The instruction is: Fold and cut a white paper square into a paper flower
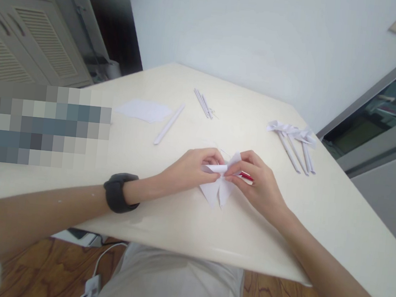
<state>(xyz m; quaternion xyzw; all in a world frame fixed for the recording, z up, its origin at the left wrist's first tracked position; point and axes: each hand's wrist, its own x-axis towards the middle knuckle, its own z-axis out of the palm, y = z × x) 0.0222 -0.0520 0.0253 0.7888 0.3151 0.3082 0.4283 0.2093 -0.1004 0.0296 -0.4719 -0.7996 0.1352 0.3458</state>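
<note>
Both hands work on one white paper pinwheel (212,192) just above the near middle of the table. Its vanes fan out, with two pointed parts hanging toward me. My left hand (196,168) pinches a curled vane on the left side, thumb below and fingers above. My right hand (251,174) grips the paper near its centre and right side between thumb and fingers. Something red and thin (246,176) shows between the right fingers; its kind is mostly hidden. A fine wire (225,152) sticks up behind the paper.
Flat paper sheets (144,109) lie at the left back, beside a rolled paper tube (169,124). Thin paper sticks (203,103) with bits of wire lie further back. Several pinwheels on paper sticks (292,139) rest at the right. A white wall (230,30) borders the table (162,229).
</note>
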